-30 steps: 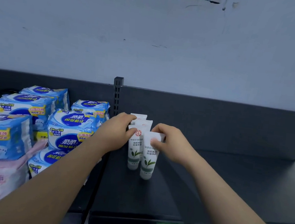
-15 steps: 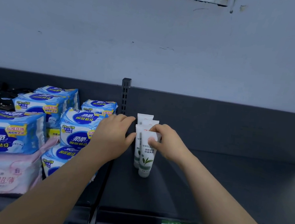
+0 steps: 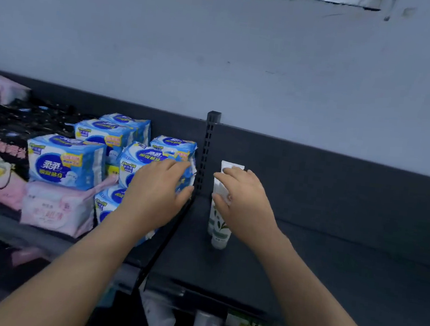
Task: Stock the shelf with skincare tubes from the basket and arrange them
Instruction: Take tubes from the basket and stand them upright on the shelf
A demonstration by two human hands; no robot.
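- Right grip (image 3: 244, 203) is closed on the front tube (image 3: 221, 230): the thumb presses its left side and the fingers curl over its upper part.
- Left grip (image 3: 156, 193) is released, with relaxed fingers, over the blue packs (image 3: 64, 161) of the neighbour section. I cannot tell if it touches them.
- Front tube stands on the dark shelf (image 3: 330, 269), near its left end and just beside the upright post (image 3: 208, 156). Its long axis is vertical: cap down on the shelf, flat crimped end up, leaf print toward the person.
- Behind it, more tubes stand in 1 row going to the back panel. The rear tube (image 3: 231, 164) shows its crimped end above the fingers. About 3 tubes show; the hand hides the rest.
- In my judgement the stocking is at an early stage. Only 1 short row is placed, and the shelf could take further rows to the right. The basket is not in view, so I cannot say how many tubes remain.
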